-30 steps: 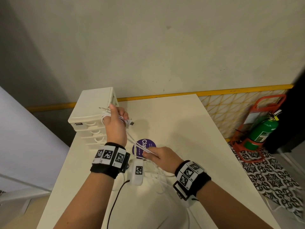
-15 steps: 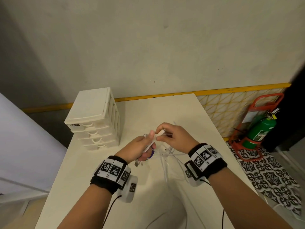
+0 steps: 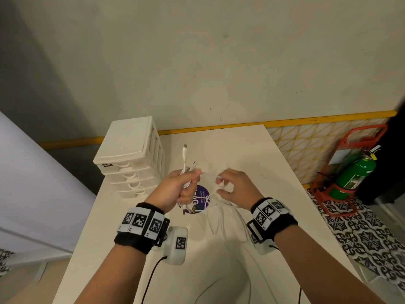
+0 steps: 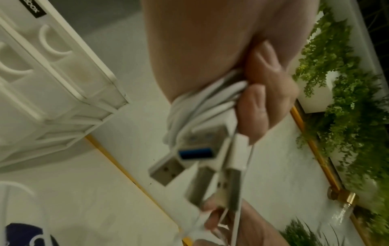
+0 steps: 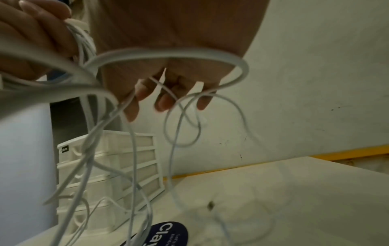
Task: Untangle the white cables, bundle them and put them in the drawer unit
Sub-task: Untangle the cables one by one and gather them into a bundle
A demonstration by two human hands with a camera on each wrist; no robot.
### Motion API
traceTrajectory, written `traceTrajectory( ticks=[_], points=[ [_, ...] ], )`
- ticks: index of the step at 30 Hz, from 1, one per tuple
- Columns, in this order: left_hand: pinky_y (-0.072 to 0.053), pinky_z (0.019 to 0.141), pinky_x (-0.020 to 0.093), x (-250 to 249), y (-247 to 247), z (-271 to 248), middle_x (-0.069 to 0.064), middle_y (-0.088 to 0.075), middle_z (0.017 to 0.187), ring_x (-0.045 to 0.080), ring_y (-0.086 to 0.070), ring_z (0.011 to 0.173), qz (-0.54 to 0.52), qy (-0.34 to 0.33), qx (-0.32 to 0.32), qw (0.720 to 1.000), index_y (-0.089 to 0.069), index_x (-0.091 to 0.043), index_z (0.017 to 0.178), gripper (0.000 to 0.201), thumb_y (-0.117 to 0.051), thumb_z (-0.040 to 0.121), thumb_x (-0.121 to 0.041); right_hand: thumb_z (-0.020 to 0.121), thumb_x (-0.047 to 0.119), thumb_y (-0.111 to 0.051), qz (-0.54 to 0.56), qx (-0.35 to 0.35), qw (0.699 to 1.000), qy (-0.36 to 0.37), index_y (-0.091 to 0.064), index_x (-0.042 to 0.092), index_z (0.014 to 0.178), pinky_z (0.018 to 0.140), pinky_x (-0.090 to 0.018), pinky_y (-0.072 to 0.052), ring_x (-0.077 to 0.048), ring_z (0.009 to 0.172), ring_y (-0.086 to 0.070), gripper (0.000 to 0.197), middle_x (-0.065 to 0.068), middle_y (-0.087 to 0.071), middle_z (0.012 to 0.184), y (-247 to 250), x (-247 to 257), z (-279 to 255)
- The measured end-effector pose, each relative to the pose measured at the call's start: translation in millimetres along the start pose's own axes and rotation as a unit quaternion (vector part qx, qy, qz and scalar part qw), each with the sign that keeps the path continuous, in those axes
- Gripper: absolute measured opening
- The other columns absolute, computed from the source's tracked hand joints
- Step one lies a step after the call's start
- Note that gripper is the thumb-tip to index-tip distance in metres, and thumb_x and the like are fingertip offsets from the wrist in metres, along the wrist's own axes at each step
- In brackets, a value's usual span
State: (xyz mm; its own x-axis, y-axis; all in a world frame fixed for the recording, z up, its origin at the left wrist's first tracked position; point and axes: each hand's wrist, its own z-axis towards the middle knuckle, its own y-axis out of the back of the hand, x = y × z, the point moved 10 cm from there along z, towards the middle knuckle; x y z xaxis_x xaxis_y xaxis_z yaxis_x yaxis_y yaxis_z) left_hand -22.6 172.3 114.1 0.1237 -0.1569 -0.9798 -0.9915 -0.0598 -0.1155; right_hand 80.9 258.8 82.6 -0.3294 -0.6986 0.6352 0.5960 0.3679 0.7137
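My left hand (image 3: 183,186) grips a bunch of white cables (image 3: 186,172) in its fist above the table, and thin plug ends stick up out of it. In the left wrist view the cable strands (image 4: 210,103) run through the curled fingers, and several USB plugs (image 4: 189,159) hang below them. My right hand (image 3: 228,184), just to the right, holds thin cable loops (image 5: 183,119) in its curled fingers (image 5: 162,99). Loose strands trail down to the table (image 3: 219,224). The white drawer unit (image 3: 129,154) stands at the back left with all its drawers closed.
A round purple sticker (image 3: 200,199) lies on the cream table (image 3: 241,154) under my hands. Behind the table is a wall. On the floor to the right, a green fire extinguisher (image 3: 352,172) stands in a red frame. Black wrist-camera leads (image 3: 151,279) run along the near table.
My left hand came away from the drawer unit to the table's middle and now holds the bunch upright. My right hand rose from low over the table to beside the left, holding loops.
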Motion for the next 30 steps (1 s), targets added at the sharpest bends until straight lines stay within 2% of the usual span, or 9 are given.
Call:
traceTrajectory(
  ticks=[4,8,15,17,19,21,23,27,30],
  points=[
    [-0.015,0.040,0.023,-10.0,9.0,1.3,-0.004,-0.025,0.043,0.011,-0.019,0.033,-0.025,-0.035,-0.027,0.999,-0.044,-0.014,0.063,0.033,-0.056,0.089,-0.030,0.071,0.026,-0.076,-0.055,-0.042,0.998,0.000,-0.043,0.027,0.133,0.115,-0.032,-0.012,-0.008,0.132,-0.030,0.070,0.004,-0.024,0.150,16.1,0.9,6.1],
    [-0.017,0.037,0.019,-21.5,25.7,0.1,-0.005,-0.026,0.042,0.010,-0.018,0.033,-0.047,-0.062,-0.084,0.993,-0.043,-0.013,0.064,0.032,-0.050,0.094,-0.023,0.075,0.033,-0.074,-0.047,-0.070,0.996,-0.013,-0.023,0.027,0.146,0.118,-0.035,-0.002,-0.008,0.145,0.001,0.088,0.009,0.004,0.156,20.4,-9.6,0.4],
    [-0.018,0.036,0.018,-21.6,62.9,-9.9,-0.009,-0.027,0.042,0.008,-0.019,0.034,-0.135,-0.095,-0.216,0.962,-0.041,-0.016,0.067,0.031,-0.045,0.098,-0.019,0.075,0.060,-0.055,-0.125,0.019,0.988,-0.088,-0.028,0.034,0.143,0.118,-0.045,0.003,-0.011,0.145,-0.001,0.078,0.007,-0.016,0.155,-9.3,-32.9,-18.9],
    [-0.017,0.040,0.021,-27.0,76.1,-14.6,-0.009,-0.026,0.042,0.009,-0.016,0.037,-0.181,-0.116,-0.227,0.950,-0.042,-0.019,0.068,0.030,-0.042,0.098,-0.022,0.079,0.049,-0.062,-0.148,0.107,0.970,-0.158,-0.029,0.035,0.142,0.117,-0.045,-0.009,-0.015,0.141,-0.022,0.073,0.004,-0.029,0.151,-28.3,-51.9,-33.2],
    [-0.016,0.044,0.023,-36.0,85.8,-18.2,-0.009,-0.026,0.043,0.009,-0.017,0.037,-0.195,-0.131,-0.227,0.945,-0.043,-0.020,0.069,0.031,-0.041,0.099,-0.025,0.082,0.040,-0.062,-0.109,0.158,0.950,-0.246,-0.043,0.031,0.133,0.106,-0.035,-0.034,-0.018,0.121,-0.049,0.056,-0.001,-0.053,0.132,-42.8,-74.0,-55.0],
    [-0.018,0.043,0.022,-42.5,93.8,-22.5,-0.009,-0.028,0.044,0.008,-0.021,0.037,-0.172,-0.138,-0.237,0.946,-0.045,-0.019,0.069,0.030,-0.043,0.098,-0.025,0.087,0.037,-0.057,-0.072,0.123,0.942,-0.303,-0.061,0.030,0.097,0.079,-0.029,-0.045,-0.024,0.098,-0.061,0.013,-0.004,-0.065,0.099,-36.8,-87.4,-66.2],
    [-0.021,0.040,0.020,-45.5,103.8,-28.8,-0.009,-0.029,0.045,0.007,-0.022,0.037,-0.168,-0.153,-0.256,0.940,-0.046,-0.019,0.069,0.029,-0.045,0.098,-0.025,0.091,0.034,-0.051,-0.094,0.057,0.938,-0.330,-0.055,0.028,0.072,0.068,-0.028,-0.040,-0.029,0.091,-0.061,0.021,-0.007,-0.061,0.086,-13.6,-97.8,-67.9],
    [-0.023,0.039,0.018,-41.8,136.5,-49.8,-0.010,-0.027,0.047,0.007,-0.021,0.040,-0.218,-0.178,-0.324,0.903,-0.044,-0.022,0.066,0.032,-0.045,0.097,-0.025,0.092,0.040,-0.051,-0.221,-0.089,0.884,-0.402,-0.069,0.023,0.098,0.082,-0.037,-0.044,-0.029,0.103,-0.052,0.026,-0.009,-0.056,0.111,57.2,-121.7,-86.5],
    [-0.026,0.040,0.017,-34.7,151.8,-59.2,-0.010,-0.027,0.045,0.007,-0.020,0.039,-0.268,-0.184,-0.351,0.878,-0.040,-0.023,0.063,0.035,-0.044,0.097,-0.026,0.092,0.035,-0.054,-0.071,-0.141,0.864,-0.477,-0.067,0.012,0.108,0.082,-0.036,-0.046,-0.032,0.097,-0.060,0.031,-0.012,-0.066,0.109,75.3,-151.1,-108.6]
  ],
)
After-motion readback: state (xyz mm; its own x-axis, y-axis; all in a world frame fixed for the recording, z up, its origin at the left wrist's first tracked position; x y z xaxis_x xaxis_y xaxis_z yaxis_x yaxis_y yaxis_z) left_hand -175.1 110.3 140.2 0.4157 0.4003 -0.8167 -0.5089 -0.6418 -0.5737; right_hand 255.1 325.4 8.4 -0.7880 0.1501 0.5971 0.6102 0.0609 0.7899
